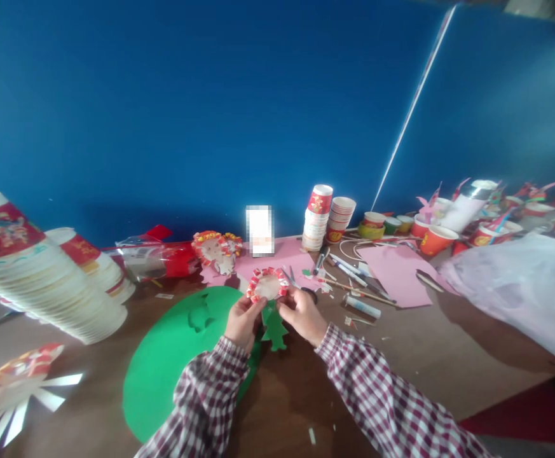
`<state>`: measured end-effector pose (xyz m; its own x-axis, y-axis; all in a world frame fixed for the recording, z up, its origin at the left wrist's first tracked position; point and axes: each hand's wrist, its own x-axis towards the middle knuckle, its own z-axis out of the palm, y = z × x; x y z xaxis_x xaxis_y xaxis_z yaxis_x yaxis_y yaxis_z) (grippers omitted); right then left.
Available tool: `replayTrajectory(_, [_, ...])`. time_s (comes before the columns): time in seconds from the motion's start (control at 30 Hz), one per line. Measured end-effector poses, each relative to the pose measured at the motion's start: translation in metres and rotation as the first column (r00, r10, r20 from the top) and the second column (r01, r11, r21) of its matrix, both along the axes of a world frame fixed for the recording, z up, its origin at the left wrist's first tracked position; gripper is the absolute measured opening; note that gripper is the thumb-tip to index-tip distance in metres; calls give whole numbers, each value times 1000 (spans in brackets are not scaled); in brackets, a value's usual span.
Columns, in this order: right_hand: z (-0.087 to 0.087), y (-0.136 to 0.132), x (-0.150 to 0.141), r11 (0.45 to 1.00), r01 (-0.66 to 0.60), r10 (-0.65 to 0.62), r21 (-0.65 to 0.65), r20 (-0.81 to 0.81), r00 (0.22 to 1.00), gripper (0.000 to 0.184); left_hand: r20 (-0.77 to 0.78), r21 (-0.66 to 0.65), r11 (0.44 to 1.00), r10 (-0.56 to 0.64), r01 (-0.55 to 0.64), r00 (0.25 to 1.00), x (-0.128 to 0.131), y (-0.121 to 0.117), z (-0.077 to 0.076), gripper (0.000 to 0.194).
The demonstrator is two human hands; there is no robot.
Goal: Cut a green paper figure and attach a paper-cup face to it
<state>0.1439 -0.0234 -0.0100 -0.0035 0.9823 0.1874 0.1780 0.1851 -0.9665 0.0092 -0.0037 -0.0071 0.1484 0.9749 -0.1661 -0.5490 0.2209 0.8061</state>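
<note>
Both hands are raised over the table in front of me. My left hand (243, 319) is closed on the left edge of a cut paper cup (267, 287), whose rim is a ring of curled red-and-white strips around a pale round base. On the opposite side, my right hand (306, 312) pinches the lower right edge of the same cup. Just beneath it, between the hands, is a green paper tree (275, 331); whether it is attached to the cup I cannot tell. A large green paper sheet (163, 362) with a cut-out shape lies under my left forearm.
Stacked paper cups stand at the left (34, 267) and back (316, 219). Scissors (309, 294), pens (348, 272) and a glue stick (363, 307) lie right of my hands. Pink paper (396, 273), a white plastic bag (520, 286) and decorated cups (439, 240) occupy the right side. A blue wall (210, 114) rises behind.
</note>
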Motion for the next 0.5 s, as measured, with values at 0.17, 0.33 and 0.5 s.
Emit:
replayTrajectory(0.17, [6,-2,0,997,16,-22,77,75,997,9,-12,-18,1000,18,-18,1000,1,0,1,38])
replayTrajectory(0.33, [8,-3,-1,994,44,-55,100,110,992,10,-27,-26,999,23,-24,999,1,0,0,38])
replayTrajectory(0.5, [7,-3,-1,990,77,-92,115,137,986,14,-38,-28,999,18,-19,999,0,1,-1,39])
